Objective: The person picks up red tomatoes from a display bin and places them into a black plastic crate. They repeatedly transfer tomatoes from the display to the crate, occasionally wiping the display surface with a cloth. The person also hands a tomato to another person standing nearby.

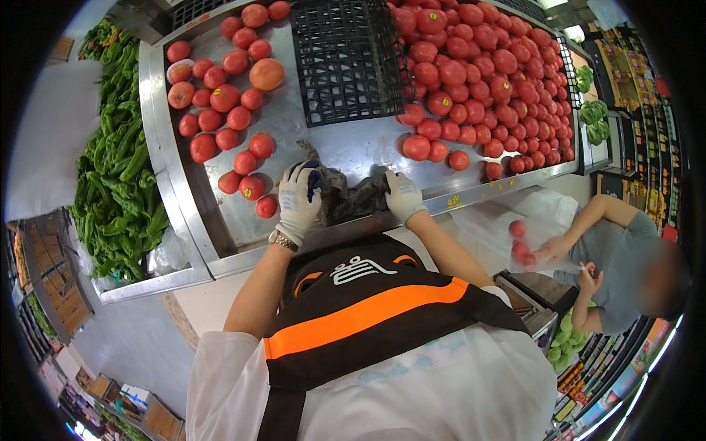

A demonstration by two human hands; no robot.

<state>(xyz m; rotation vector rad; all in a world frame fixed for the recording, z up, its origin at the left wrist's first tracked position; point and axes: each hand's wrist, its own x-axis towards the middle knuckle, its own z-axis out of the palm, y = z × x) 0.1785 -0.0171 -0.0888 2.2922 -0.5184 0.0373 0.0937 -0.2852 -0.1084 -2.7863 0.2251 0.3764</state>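
My left hand [299,199], in a white work glove with a dark palm, grips one end of a crumpled dark grey cloth [345,195] on the metal display tray. The cloth's other end lies under the fingers of my right hand [405,194], gloved in white too; its fingertips are partly hidden, so its grip is unclear. Loose tomatoes [239,118] lie on the tray to the left of my left hand. A large heap of tomatoes [474,77] fills the tray's right part. Between the two groups stands a black plastic crate [353,66].
The metal tray's raised front rim [358,227] runs close before my apron. Green peppers [118,182] lie in a neighbouring bin at left. At right, a person [612,259] holds a clear plastic bag [513,248] with tomatoes. Broccoli [593,112] sits beyond the heap.
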